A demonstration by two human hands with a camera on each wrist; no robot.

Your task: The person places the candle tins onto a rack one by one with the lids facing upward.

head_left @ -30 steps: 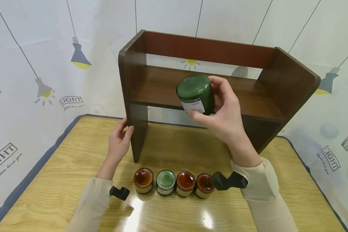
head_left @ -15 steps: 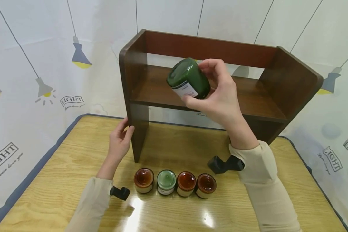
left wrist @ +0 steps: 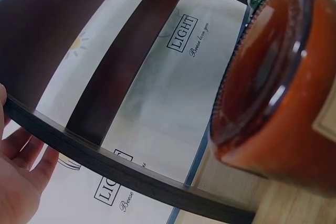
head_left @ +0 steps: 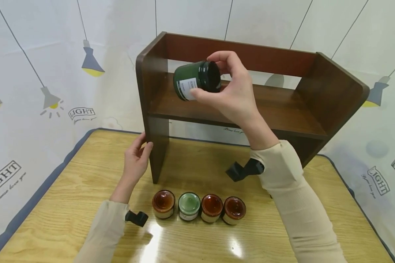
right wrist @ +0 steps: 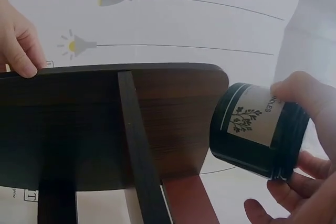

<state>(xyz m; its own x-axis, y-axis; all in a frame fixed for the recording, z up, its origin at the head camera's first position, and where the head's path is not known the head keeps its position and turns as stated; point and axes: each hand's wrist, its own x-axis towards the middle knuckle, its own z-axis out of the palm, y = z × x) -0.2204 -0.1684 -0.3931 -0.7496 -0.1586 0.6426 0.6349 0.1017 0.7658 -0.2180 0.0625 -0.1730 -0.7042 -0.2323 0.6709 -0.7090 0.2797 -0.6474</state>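
My right hand (head_left: 235, 89) holds a dark green glass candle jar (head_left: 184, 75) by its lid end, thumb on the white label. The jar lies sideways in the air in front of the upper board of a dark brown wooden shelf (head_left: 289, 109), base pointing left. In the right wrist view, the label of the green jar (right wrist: 252, 116) shows a plant drawing, and the shelf's side panel (right wrist: 173, 93) is close by. My left hand (head_left: 135, 160) grips the front edge of the left side panel, thumb at the front and fingers on the outer side.
Along the table (head_left: 85, 204) before the shelf stand an amber jar (head_left: 163, 202), a light green jar (head_left: 189, 204), a second amber jar (head_left: 211, 206) and a third (head_left: 234, 209), bases up. A patterned curtain (head_left: 115, 84) hangs behind.
My right hand has lifted the green candle jar up and to the left, turning it from base facing up to lying sideways. The left hand has stayed on the side panel.
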